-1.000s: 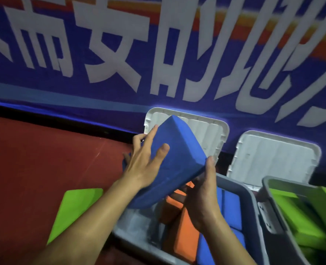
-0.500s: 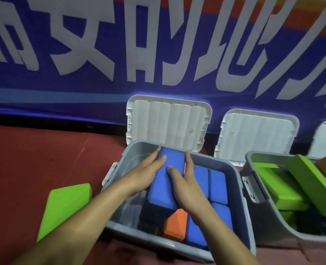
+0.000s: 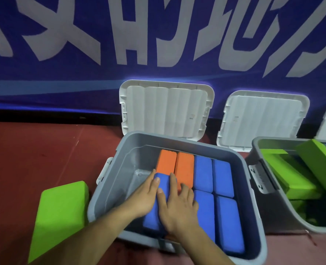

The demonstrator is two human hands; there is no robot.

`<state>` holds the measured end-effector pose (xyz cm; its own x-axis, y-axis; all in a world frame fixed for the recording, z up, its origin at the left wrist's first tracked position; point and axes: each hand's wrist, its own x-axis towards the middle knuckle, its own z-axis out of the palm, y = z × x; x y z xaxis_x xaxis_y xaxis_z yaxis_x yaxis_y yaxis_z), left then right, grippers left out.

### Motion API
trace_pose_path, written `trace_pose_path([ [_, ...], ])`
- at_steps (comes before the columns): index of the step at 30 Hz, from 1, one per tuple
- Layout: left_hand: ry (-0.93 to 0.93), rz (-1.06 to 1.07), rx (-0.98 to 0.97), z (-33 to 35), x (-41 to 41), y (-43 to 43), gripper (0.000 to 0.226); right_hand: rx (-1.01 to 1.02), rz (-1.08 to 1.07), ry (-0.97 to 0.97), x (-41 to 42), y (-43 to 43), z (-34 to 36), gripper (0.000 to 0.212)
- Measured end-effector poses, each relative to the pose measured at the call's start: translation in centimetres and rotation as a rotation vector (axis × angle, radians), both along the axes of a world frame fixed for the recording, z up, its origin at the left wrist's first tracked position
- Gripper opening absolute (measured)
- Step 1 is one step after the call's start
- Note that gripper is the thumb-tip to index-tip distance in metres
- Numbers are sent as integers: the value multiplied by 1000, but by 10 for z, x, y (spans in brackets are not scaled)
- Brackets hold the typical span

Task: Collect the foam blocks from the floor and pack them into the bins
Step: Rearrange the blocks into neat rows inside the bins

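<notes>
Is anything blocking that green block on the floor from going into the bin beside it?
Nothing visible. The green block lies just left of the open bin; only its wall stands between, and its left side has room. Left hand and right hand press a blue block.

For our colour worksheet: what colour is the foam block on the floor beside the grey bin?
The foam block is bright green, shown in the head view.
</notes>
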<state>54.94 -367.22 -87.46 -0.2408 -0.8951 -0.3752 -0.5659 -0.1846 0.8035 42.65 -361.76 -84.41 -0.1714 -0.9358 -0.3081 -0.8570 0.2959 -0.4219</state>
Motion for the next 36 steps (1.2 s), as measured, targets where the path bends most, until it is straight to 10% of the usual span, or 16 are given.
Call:
trace_pose_path([
  [19,-259,-65,48,-73,0,-12,60,10,87,299,-6,-18,-98,71],
  [23,-378,-45,-273,-38,19,-7,95,-23,89,127,1,-19,-63,73],
  [28,-191,325,-697,6,86,-10,58,-327,152,-290,66,-44,-7,60],
  [36,-341,644,-445,-18,219,21,57,-193,394,-643,215,-55,6,53],
])
